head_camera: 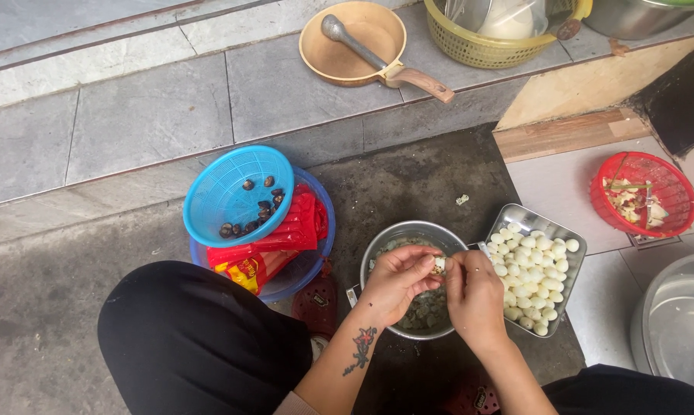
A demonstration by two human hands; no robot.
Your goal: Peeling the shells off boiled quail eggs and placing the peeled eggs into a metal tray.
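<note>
1. The left hand (397, 278) and right hand (474, 296) meet over the steel bowl (385, 244), both curled shut w/ fingertips pinching one small egg (439, 265) between them; it looks partly peeled, pale w/ a few speckled bits left.
2. The egg sits above the bowl's right rim, just beside the metal tray (574, 265) full of peeled white eggs (531, 273).
3. Risk: wet, smooth egg, tiny grip area. Too much thumb pressure could prob. tear or split the white.
4. Risk: if it slips, it could drop into the bowl among the shell scraps & water, or miss and land on the dark floor mat (424, 177); a white crumb (462, 200) already lies there.
5. Risk: shell flakes stuck to fingers could ride over to the tray w/ the clean eggs, since tray and bowl touch or nearly touch.
6. Risk: the tray sits across the mat edge near the person's knee; a nudge could tip it. Can't tell how level it lies.
7. Further off: blue basket (235, 192) w/ dark round bits, red packets (285, 230) under it, red basket (645, 192) w/ scraps, tan pan w/ ladle (354, 42) on the step. None in the hands' way.
</note>
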